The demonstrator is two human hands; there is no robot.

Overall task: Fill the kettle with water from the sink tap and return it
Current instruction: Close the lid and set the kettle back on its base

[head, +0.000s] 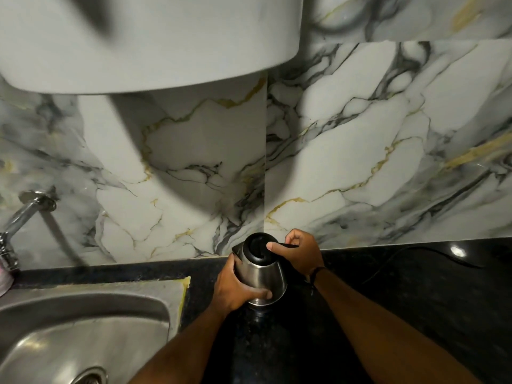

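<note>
Two hands are on the kettle (261, 275), which stands on the black counter (415, 300) just right of the sink (83, 314), close to the marble wall (332, 148). The left hand (235, 286) wraps around the steel body from the nine o'clock side, fingers curled under its lower edge. The right hand (303, 252) grips the black handle at the kettle's three o'clock, thumb laid across the black lid (259, 246), which looks closed. The spout points toward ten o'clock. A dark band sits on the right wrist. From the kettle, the tap (16, 220) lies off at nine o'clock, coming out of the wall at the left edge above the sink. The sink drain (88, 376) shows at seven o'clock. A black cord (410, 252) trails along the counter at three o'clock near the wall. A white rounded object (152, 37) hangs overhead at eleven o'clock.
</note>
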